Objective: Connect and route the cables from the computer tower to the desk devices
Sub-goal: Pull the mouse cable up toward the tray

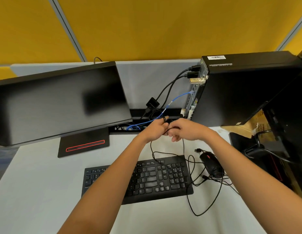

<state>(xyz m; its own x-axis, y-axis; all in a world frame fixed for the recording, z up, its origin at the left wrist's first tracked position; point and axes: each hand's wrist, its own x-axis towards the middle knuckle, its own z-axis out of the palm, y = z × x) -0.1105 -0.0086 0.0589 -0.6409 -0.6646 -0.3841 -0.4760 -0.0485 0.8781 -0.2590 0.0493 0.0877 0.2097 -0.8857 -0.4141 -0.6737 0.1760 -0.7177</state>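
Two bare forearms, no sleeves visible; left hand point(154, 130), right hand point(185, 130) ungloved.

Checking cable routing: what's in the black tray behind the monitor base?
In the black tray: a bundled blue cable and black cables dropping in from the tower. The monitor and both hands cover the rest, so any sockets cannot be seen.

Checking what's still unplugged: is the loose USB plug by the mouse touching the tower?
Apart. The head view shows the USB plug lying on the desk beside the mouse, with bare desk between it and the tower.
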